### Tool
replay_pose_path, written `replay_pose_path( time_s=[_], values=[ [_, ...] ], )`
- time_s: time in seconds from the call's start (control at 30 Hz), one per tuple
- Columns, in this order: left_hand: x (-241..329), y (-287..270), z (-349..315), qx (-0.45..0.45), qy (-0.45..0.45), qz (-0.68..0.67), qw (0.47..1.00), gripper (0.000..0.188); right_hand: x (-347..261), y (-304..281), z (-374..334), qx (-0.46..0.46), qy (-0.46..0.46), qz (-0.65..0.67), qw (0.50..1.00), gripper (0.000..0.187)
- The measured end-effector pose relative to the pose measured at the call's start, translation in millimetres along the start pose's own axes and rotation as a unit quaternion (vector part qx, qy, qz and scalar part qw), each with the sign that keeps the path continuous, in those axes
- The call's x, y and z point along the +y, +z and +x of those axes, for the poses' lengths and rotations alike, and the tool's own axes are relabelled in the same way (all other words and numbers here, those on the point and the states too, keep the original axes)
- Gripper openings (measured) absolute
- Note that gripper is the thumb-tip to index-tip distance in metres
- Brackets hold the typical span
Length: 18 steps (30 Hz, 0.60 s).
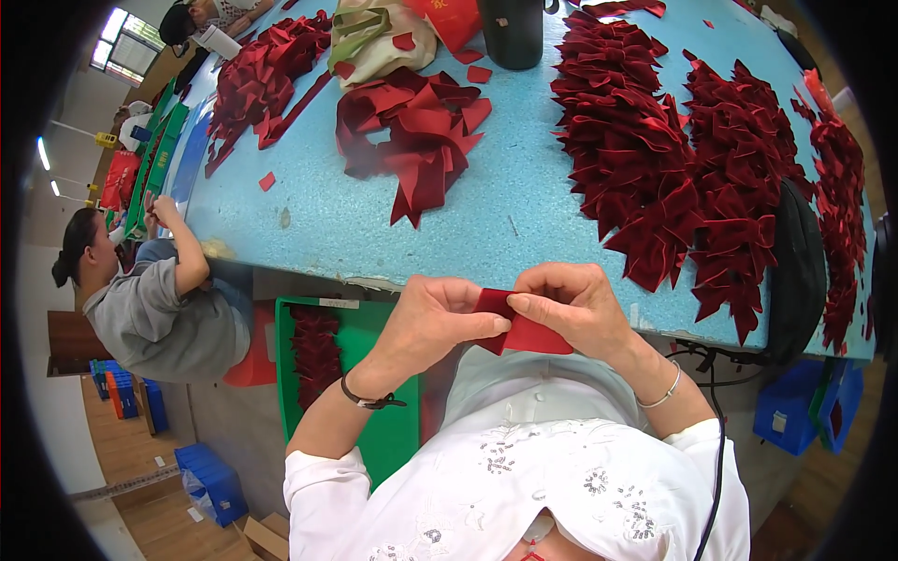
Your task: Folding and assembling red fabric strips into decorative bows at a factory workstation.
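Between my two hands, just off the table's near edge, is a short piece of dark red velvet ribbon [533, 338], folded over. My left hand [430, 323] pinches its left side between thumb and fingers. The right side is gripped by my right hand [582, 310], its thumb pressing on the upper edge. The fingertips of both hands nearly meet there. Past them on the blue table [524, 210] lies a loose heap of red ribbon strips [416, 131]. To the right, finished-looking red bows [622, 122] lie overlapped in long rows.
A dark cup [513, 35] and a cloth bag [382, 42] stand at the back. At the right edge rests a black pouch [798, 271]. Below the table on the left is a green bin [365, 351] with red bows. A person in grey [173, 313] sits at left.
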State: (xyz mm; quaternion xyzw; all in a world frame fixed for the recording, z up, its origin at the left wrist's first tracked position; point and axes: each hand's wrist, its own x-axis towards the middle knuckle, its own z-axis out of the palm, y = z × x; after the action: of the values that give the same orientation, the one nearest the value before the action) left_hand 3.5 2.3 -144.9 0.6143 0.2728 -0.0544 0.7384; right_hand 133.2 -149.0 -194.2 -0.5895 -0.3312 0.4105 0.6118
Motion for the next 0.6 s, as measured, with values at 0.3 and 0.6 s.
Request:
replay_pose_path(
  time_s=[0.3, 0.6],
  values=[
    [-0.4, 3.1, 3.6, -0.003, 0.011, 0.058, 0.998, 0.009, 2.6, 4.1, 3.6, 0.024, -0.101, -0.015, 0.994, 0.012],
    [-13.3, 9.0, 4.2, 0.0, 0.042, -0.018, 0.999, 0.011, 12.1, 9.6, -5.6, 0.158, -0.218, -0.112, 0.957, 0.012]
  ],
)
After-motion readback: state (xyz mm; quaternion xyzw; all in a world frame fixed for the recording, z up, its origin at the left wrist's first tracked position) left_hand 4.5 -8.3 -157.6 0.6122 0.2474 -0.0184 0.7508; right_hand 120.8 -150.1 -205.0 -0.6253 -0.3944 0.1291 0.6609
